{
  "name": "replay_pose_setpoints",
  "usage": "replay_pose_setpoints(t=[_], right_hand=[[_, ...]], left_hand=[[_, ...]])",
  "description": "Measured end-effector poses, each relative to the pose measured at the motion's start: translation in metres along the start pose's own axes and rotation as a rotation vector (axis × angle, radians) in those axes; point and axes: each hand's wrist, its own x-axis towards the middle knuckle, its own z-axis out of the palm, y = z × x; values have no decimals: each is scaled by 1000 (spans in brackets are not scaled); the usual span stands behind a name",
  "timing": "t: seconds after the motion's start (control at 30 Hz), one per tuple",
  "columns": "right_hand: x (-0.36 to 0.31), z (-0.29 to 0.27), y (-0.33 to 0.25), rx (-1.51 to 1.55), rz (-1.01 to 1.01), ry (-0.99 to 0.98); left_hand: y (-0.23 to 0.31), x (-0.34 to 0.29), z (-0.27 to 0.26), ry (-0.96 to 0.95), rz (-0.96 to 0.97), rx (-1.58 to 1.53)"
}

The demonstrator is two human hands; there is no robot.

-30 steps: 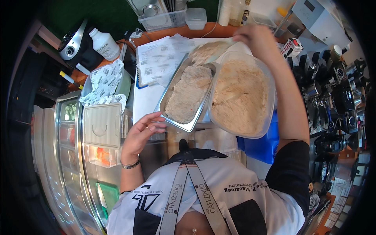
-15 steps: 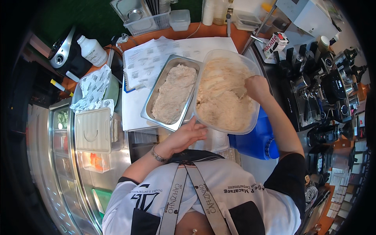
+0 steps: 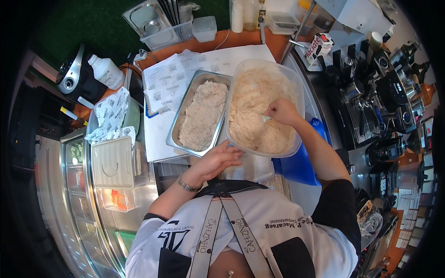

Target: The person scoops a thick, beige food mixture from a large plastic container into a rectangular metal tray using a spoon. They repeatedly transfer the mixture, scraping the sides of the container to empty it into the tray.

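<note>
Head view: right hand [image 3: 283, 112] closed on a pale tool [image 3: 266, 118], down in the mixture [image 3: 250, 99] inside the clear tub [image 3: 300, 95]. Probably a scraper; fingers and mixture hide most of it. Left hand [image 3: 213, 163] open and empty, fingers spread by the tub's near-left corner; can't tell if they touch. Metal pan [image 3: 211, 77] just left of the tub, on a white sheet [image 3: 156, 143], holding a slab [image 3: 201, 116] of similar-looking stuff.

To work it well: left hand should brace the tub's near wall, right should run the tool low and steady. Short strokes, kept inside the rim, so nothing drops between tub and pan.
</note>
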Motion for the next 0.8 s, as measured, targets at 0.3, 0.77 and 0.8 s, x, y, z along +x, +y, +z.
replay_pose_setpoints(t=[0.3,0.77,0.8], right_hand=[[-12,-28,29,276,40,-37],[-34,-127,25,326,57,79],[-33,-138,17,303,18,106]], left_hand=[[0,-31,-23,38,57,-54],[34,-123,-53,241,372,-14],[35,-127,-55,278,390,-5]])
